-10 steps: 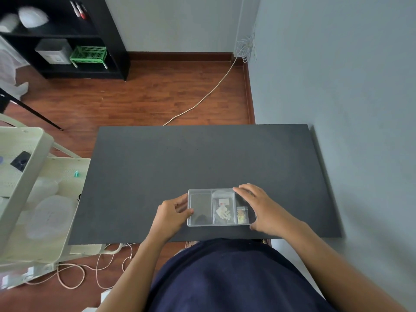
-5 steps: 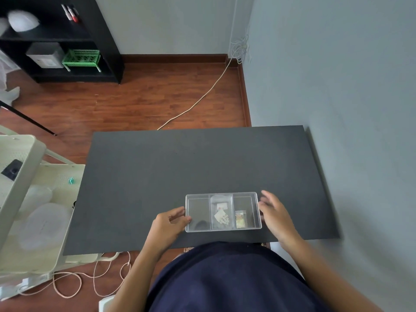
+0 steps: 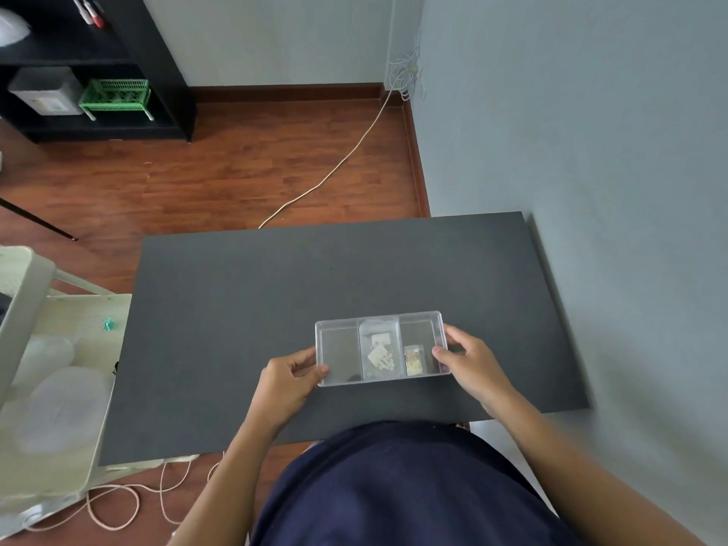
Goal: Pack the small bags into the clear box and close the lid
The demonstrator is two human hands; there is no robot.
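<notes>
A clear box [image 3: 338, 350] with three compartments lies on the dark table [image 3: 275, 293], near its front edge. Small bags [image 3: 380, 354] with pale pieces fill the middle compartment. One small bag with gold bits [image 3: 413, 360] lies in the right compartment. The left compartment looks bare. My left hand [image 3: 289, 378] pinches the box's left end. My right hand [image 3: 470, 364] grips its right end, thumb on the rim. Whether a lid sits on the box I cannot tell.
The grey wall [image 3: 591, 191] runs along the table's right side. A cream trolley [image 3: 59, 388] with pale lidded containers stands at the left. A black shelf unit [image 3: 98, 72] with a green basket stands far back left. Cables lie on the wooden floor.
My right hand came off the top of the box and moved to its right end, where it now grips. The box shifted slightly to the right.
</notes>
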